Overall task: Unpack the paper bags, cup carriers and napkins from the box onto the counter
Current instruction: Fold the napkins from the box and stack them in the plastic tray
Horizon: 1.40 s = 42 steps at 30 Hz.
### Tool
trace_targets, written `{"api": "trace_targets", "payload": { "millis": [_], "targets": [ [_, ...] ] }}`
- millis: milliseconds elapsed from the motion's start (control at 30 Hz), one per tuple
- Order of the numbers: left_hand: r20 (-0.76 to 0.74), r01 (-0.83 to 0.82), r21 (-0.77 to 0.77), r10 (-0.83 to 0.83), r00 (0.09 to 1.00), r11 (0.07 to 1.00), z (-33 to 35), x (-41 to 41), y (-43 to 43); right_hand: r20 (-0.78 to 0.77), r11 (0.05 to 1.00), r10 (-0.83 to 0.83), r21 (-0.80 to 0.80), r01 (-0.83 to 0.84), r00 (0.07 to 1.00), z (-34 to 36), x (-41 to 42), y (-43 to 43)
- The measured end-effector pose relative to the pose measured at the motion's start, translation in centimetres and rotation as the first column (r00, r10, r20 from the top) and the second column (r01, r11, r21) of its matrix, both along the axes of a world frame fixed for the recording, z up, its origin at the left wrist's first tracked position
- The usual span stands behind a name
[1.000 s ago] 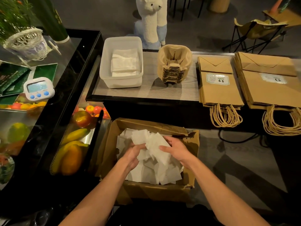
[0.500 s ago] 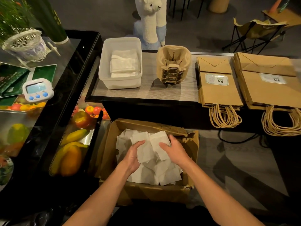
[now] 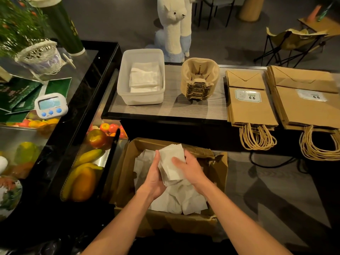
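Both hands were spread down on the loose pile half a second ago, and now they've come up with a bundle squeezed between them. So a fresh napkin stack (image 3: 173, 162) is gathered and sitting just above the box (image 3: 165, 221), not yet on its way to the worktop (image 3: 174, 105). Left hand (image 3: 154, 177) is pressed flat-ish against the stack's left edge, fingers mostly straight. Right hand (image 3: 189, 168) wraps the other side with the thumb laid across the top sheet.

My guess is this is one more napkin load in progress, with a few trips left, since there are plenty of loose napkins (image 3: 180, 201) still jumbled in the bottom of the box. No bags or carriers are visible in there.

Up top, the clear plastic tub (image 3: 121, 80) already has folded napkins (image 3: 145, 78) in it. Just to its right stand the nested cup carriers (image 3: 199, 80), then two flat piles of paper bags (image 3: 252, 100) with their handles hanging over the front edge.
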State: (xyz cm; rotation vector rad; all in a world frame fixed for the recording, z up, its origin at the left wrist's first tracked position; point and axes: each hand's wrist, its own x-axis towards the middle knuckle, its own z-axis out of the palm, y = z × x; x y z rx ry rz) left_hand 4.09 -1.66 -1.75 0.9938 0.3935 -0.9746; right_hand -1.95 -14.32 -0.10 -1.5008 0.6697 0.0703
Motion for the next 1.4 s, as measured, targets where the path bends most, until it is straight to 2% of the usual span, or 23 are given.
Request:
{"api": "trace_targets", "payload": {
  "millis": [67,133,200,233,300,400,433,567,667,733,833,900,933,1000,1067,1100,1167,1267,1333,1400],
  "targets": [
    [0.010,0.029,0.001,-0.029,1.000,1.000,0.6,-0.2,0.1,-0.038,0.983,0.097,-0.153,-0.102,0.995,0.1,0.1,0.6],
    [0.054,0.081,-0.003,-0.081,0.995,0.997,0.7,-0.3,0.2,-0.098,0.893,0.182,-0.401,-0.206,0.978,-0.2,-0.1,1.4],
    [0.081,0.099,0.003,-0.099,0.992,0.995,0.9,-0.1,0.2,-0.050,0.744,0.137,-0.654,-0.136,0.989,-0.3,-0.2,1.9],
    [0.064,0.099,-0.004,-0.099,0.993,0.995,1.0,0.0,0.1,-0.003,0.700,0.090,-0.711,-0.065,0.996,-0.2,-0.3,1.9],
    [0.039,0.110,-0.007,-0.110,0.993,0.994,1.4,0.2,0.1,-0.001,0.731,0.010,-0.683,-0.008,1.000,-0.6,-0.3,1.5],
    [0.050,0.134,-0.042,-0.131,0.990,0.990,1.4,0.2,0.2,-0.157,0.732,0.188,-0.636,-0.245,0.970,-1.4,-0.7,1.3],
    [0.070,0.150,-0.039,-0.147,0.987,0.988,1.5,0.1,0.2,-0.157,0.732,0.225,-0.624,-0.273,0.962,-1.6,-0.8,1.2],
    [0.070,0.216,-0.009,-0.215,0.974,0.976,1.5,0.1,0.7,-0.087,0.874,0.134,-0.458,-0.159,0.987,0.1,-0.2,0.7],
    [0.025,0.262,-0.013,-0.262,0.965,0.965,1.6,0.3,1.0,-0.141,0.776,0.383,-0.488,-0.400,0.913,1.1,0.8,-0.3],
    [0.007,0.260,-0.039,-0.260,0.966,0.965,1.6,0.3,1.4,-0.184,0.752,0.431,-0.468,-0.464,0.883,1.5,1.3,-0.5],
    [0.040,0.274,-0.033,-0.272,0.961,0.961,1.2,0.5,2.1,-0.157,0.801,0.383,-0.435,-0.412,0.910,1.2,1.5,-0.3],
    [0.048,0.302,0.000,-0.302,0.952,0.953,0.9,0.6,2.6,-0.117,0.853,0.359,-0.360,-0.377,0.926,0.4,1.1,0.2],
    [0.051,0.316,0.015,-0.317,0.947,0.948,0.6,0.6,2.8,-0.084,0.902,0.307,-0.293,-0.318,0.948,-0.2,0.8,0.6],
    [0.043,0.322,0.042,-0.324,0.945,0.946,-0.2,0.9,3.3,-0.046,0.985,0.093,-0.140,-0.098,0.995,-1.2,-0.1,1.2],
    [0.028,0.292,0.117,-0.297,0.955,0.949,-1.4,1.2,3.8,-0.120,0.991,-0.064,-0.128,0.049,0.991,-2.2,-1.6,1.4],
    [0.021,0.276,0.169,-0.283,0.959,0.946,-2.1,1.3,4.0,-0.196,0.979,-0.073,-0.203,0.032,0.978,-3.0,-2.3,1.3],
    [-0.020,0.244,0.245,-0.247,0.969,0.938,-3.2,1.3,4.5,-0.412,0.932,-0.015,-0.336,-0.137,0.911,-4.5,-3.6,0.9],
    [-0.075,0.227,0.297,-0.214,0.974,0.927,-4.4,1.3,5.1,-0.681,0.847,0.091,-0.330,-0.416,0.726,-6.2,-4.1,1.1],
    [-0.080,0.238,0.321,-0.224,0.971,0.917,-4.9,1.2,5.4,-0.729,0.813,0.115,-0.321,-0.485,0.675,-6.3,-4.0,1.7],
    [-0.081,0.241,0.315,-0.227,0.971,0.918,-5.3,1.1,5.6,-0.716,0.820,0.080,-0.348,-0.455,0.693,-6.5,-3.8,2.1]
  ]
}}
